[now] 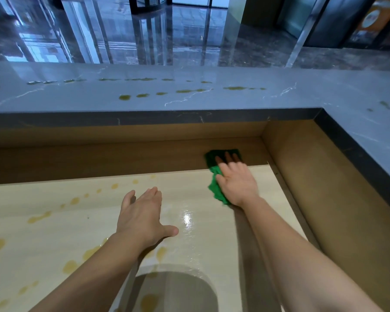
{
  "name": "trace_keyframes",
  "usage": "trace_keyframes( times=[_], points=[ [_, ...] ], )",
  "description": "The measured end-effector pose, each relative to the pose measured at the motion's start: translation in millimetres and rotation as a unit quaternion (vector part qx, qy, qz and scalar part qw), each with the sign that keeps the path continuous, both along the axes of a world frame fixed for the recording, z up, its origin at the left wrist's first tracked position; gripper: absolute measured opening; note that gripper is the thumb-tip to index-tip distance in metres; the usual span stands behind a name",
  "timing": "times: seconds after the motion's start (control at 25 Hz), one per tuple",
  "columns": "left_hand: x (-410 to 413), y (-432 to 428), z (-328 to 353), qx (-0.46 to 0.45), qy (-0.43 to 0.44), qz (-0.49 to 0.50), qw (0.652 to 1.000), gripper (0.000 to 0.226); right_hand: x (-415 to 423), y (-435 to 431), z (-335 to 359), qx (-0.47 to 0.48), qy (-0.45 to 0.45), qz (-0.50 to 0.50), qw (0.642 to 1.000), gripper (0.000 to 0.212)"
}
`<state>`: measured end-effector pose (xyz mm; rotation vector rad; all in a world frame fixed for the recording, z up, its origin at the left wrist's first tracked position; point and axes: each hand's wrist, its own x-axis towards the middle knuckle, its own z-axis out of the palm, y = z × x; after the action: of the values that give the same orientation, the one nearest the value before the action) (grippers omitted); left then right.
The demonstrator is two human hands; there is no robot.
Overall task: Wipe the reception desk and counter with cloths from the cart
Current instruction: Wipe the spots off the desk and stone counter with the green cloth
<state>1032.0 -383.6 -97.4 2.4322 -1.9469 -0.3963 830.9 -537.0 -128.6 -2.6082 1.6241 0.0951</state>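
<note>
Left hand (144, 212) is open, empty, low over the desk (54, 255). Right hand (238, 183) presses the green cloth (214, 190) flat-fingered at 1 o'clock; yellow drips (38, 218) lie off its 9 o'clock.

- The left hand (144, 218) is held palm down, with the fingers straight, close together and pointing forward.
- Its thumb sticks out to the right.
- Whether it touches the table (43, 192) under it cannot be told.
- The bare left forearm comes in from the lower left and rises to the wrist.
- The right hand (236, 181) reaches farther forward, palm down, and presses flat with straight fingers on a green cloth (215, 190).
- Its fingertips lie in shadow.
- The bare right forearm runs from the lower right corner up and left to the wrist.
- The two hands are apart.
</note>
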Motion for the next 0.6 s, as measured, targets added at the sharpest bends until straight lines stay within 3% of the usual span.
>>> trace_keyframes(
  times=[0.2,0.36,0.44,0.6],
  points=[
    [7.7,16.1,6.3,-0.041,0.045,0.009,0.998,0.105,-46.9,9.7,-1.3,0.015,0.008,-0.139,0.990,0.057],
    [28.8,42.0,12.4,-0.076,0.071,0.039,0.994,0.076,8.0,51.9,1.5,0.024,-0.017,-0.210,0.977,0.058],
    [37.8,53.4,15.4,-0.076,0.067,0.057,0.993,0.064,49.0,80.1,3.4,0.028,-0.018,-0.154,0.987,0.059],
    [44.1,65.9,21.4,-0.060,0.047,0.069,0.995,0.064,115.9,126.8,1.7,0.042,-0.020,0.036,0.998,0.059]
  ],
)
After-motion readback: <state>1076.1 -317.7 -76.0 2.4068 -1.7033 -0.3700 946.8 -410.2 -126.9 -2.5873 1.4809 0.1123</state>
